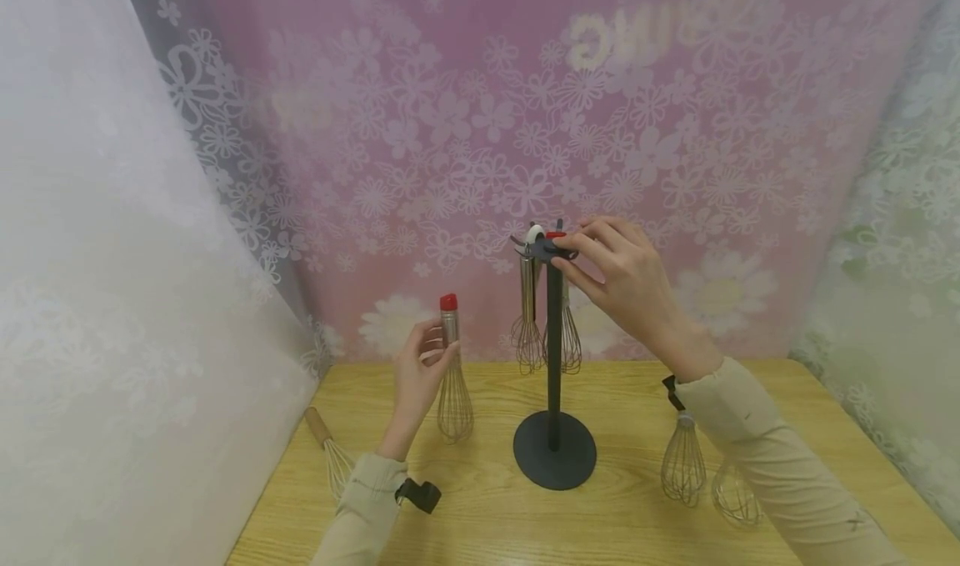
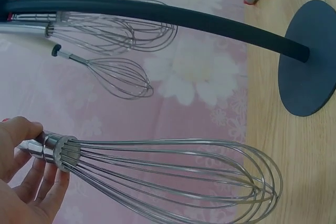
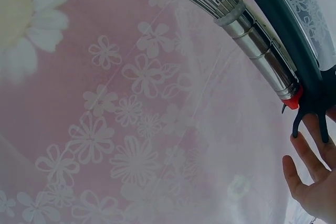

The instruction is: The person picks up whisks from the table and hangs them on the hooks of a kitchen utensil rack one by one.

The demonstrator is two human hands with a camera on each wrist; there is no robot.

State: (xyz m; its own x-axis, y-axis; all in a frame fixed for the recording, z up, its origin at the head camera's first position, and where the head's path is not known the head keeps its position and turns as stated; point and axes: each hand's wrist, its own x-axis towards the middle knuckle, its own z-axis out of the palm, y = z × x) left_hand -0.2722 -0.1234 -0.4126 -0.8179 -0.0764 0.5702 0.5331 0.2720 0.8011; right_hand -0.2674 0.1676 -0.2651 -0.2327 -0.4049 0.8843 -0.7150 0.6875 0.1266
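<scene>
Silvery, red-capped wire whisk [image 1: 454, 391] is hanging handle-up in L hand's [image 1: 422, 368] thumb-and-finger grip; just right of it, R hand [image 1: 621, 272] is pinching the dark, round-based hook stand [image 1: 554, 358] up top, prob. usefully bracing it.

Steel red-tipped whisk [image 1: 454, 391], nearly upright, wire end down, left of dark round-based stand [image 1: 554, 358], upright
</scene>
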